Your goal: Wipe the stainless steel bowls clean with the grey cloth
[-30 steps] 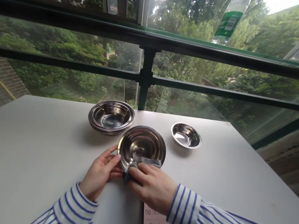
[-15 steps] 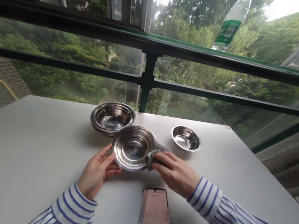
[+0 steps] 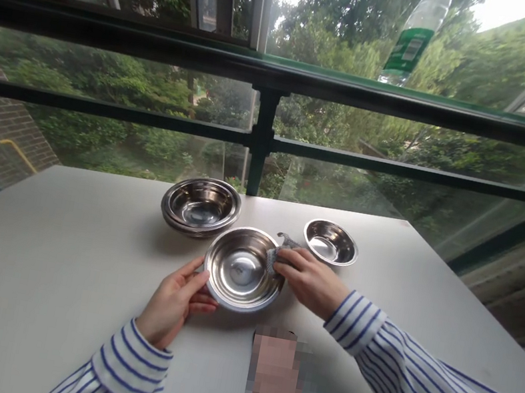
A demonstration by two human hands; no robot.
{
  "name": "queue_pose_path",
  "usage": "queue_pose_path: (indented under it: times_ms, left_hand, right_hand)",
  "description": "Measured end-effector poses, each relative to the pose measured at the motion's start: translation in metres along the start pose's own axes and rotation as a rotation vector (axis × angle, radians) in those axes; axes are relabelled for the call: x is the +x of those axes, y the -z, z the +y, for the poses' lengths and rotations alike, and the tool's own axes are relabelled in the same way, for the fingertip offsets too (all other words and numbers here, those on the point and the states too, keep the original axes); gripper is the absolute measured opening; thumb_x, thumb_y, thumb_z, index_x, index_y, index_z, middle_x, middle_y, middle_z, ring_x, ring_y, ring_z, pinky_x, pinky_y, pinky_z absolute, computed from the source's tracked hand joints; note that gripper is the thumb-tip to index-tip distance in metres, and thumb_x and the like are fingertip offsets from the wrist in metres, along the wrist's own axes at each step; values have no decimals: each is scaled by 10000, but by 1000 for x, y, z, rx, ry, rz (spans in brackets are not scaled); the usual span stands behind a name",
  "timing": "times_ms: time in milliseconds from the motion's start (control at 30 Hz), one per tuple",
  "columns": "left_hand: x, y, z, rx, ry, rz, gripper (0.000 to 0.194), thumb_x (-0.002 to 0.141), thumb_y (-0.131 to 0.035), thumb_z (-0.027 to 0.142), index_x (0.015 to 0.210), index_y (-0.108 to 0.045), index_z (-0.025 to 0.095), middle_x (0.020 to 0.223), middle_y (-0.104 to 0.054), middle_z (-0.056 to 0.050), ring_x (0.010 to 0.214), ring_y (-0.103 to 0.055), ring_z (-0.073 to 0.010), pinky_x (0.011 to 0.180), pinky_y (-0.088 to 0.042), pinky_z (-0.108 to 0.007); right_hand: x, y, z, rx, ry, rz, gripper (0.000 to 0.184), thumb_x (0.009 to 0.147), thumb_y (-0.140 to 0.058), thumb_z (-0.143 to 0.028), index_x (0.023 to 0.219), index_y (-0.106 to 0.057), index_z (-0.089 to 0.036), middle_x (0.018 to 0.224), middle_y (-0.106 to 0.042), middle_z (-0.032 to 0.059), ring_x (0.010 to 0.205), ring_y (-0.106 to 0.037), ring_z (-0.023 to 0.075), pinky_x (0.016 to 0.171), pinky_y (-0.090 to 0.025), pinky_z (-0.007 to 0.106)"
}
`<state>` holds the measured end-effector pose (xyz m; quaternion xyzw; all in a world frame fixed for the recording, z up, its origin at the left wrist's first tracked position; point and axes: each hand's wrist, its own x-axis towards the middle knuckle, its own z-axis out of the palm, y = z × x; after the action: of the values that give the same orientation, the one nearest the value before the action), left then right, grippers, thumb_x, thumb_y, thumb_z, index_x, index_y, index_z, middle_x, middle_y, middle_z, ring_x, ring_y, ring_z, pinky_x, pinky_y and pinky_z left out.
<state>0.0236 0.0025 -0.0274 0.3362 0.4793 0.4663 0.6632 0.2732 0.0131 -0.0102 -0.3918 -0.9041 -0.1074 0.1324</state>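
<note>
My left hand [image 3: 180, 300] grips the left rim of a shiny steel bowl [image 3: 241, 274], thumb on the edge and fingers underneath. The bowl is tilted a little toward me above the table. A bunched grey cloth [image 3: 272, 263] is pinched in my right hand [image 3: 307, 275], pressed against the bowl's right inner wall near the rim. A loose end of the cloth sticks out beyond my fingers. Behind the held bowl, to the left, stands a stack of steel bowls [image 3: 199, 207]. A smaller steel bowl [image 3: 330, 242] sits upright at the back right, just beyond my right hand.
A phone [image 3: 278, 382], its screen blurred out, lies on the white table [image 3: 51, 268] in front of me. Behind the table's far edge runs a dark green railing [image 3: 167, 47] with glass panels. A clear bottle with a green label [image 3: 413, 47] stands on the rail.
My right hand with the cloth has moved up along the bowl's right rim, and the cloth now reaches inside. The held bowl has shifted slightly right and toward me.
</note>
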Motion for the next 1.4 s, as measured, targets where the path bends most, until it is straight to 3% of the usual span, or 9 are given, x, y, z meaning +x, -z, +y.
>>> queue_pose_path:
  times_ms: [300, 500, 600, 733, 800, 933, 1133, 1233, 1400]
  left_hand:
    - [1, -4, 0, 41, 55, -71, 547, 730, -631, 164, 1241, -439, 128, 583, -626, -4, 494, -642, -168, 425, -518, -241]
    - [0, -4, -1, -18, 27, -23, 547, 704, -658, 171, 1216, -472, 131, 603, -641, -13, 511, -645, -174, 444, -526, -255]
    - [-3, -9, -1, 3, 22, -19, 571, 710, -651, 172, 1243, -450, 125, 609, -641, -12, 499, -637, -166, 437, -525, -254]
    - [-5, -12, -2, 51, 31, -40, 587, 716, -646, 192, 1259, -435, 126, 581, -626, -1, 473, -629, -158, 417, -513, -237]
    - [-5, -11, -2, 60, 17, -48, 592, 709, -653, 198, 1256, -438, 125, 589, -619, 5, 468, -627, -157, 421, -520, -246]
    - [-4, -8, -3, 65, -24, -41, 590, 709, -648, 190, 1253, -431, 129, 643, -615, 6, 499, -640, -166, 442, -540, -268]
    - [-5, -11, -9, 66, -56, -53, 559, 712, -646, 193, 1235, -457, 142, 675, -596, 14, 529, -650, -167, 478, -557, -281]
    - [-5, -12, -12, 66, -44, -58, 577, 704, -655, 195, 1240, -450, 137, 651, -585, 23, 527, -649, -169, 460, -550, -270]
    - [-4, -12, -12, 47, -35, -61, 534, 740, -615, 176, 1245, -445, 148, 658, -599, 22, 544, -659, -166, 472, -550, -258]
  right_hand:
    - [65, 3, 5, -130, -38, -196, 211, 863, -444, -164, 973, -623, -147, 1059, -551, 120, 936, -480, 212, 751, -451, 332]
    - [43, 16, -11, -168, -33, -281, 160, 826, -482, -136, 775, -633, -127, 831, -578, 116, 778, -491, 212, 612, -416, 316]
    - [29, 25, -17, -179, -21, -321, 148, 829, -480, -140, 776, -618, -148, 856, -579, 93, 758, -483, 195, 599, -398, 301]
    - [49, 22, -27, -163, 134, -179, 195, 882, -425, -207, 951, -600, -156, 1015, -553, 109, 864, -470, 205, 658, -397, 317]
    - [64, 16, -29, -154, 169, -212, 229, 894, -387, -195, 933, -609, -151, 1020, -559, 109, 866, -480, 205, 665, -398, 329]
    - [72, 8, -27, -145, 45, -374, 242, 867, -410, -170, 856, -647, -123, 951, -599, 125, 911, -511, 249, 708, -406, 365]
    - [46, 8, -42, -48, -108, -501, 117, 694, -601, -203, 783, -668, -166, 755, -646, 84, 647, -598, 176, 535, -401, 256]
    - [45, 3, -57, 124, -182, -470, 120, 708, -565, -196, 787, -654, -186, 756, -652, 41, 660, -608, 148, 559, -407, 224]
    - [54, -10, -67, 283, -300, -346, 280, 799, -459, -182, 1062, -554, -177, 928, -625, 49, 822, -597, 149, 687, -429, 219]
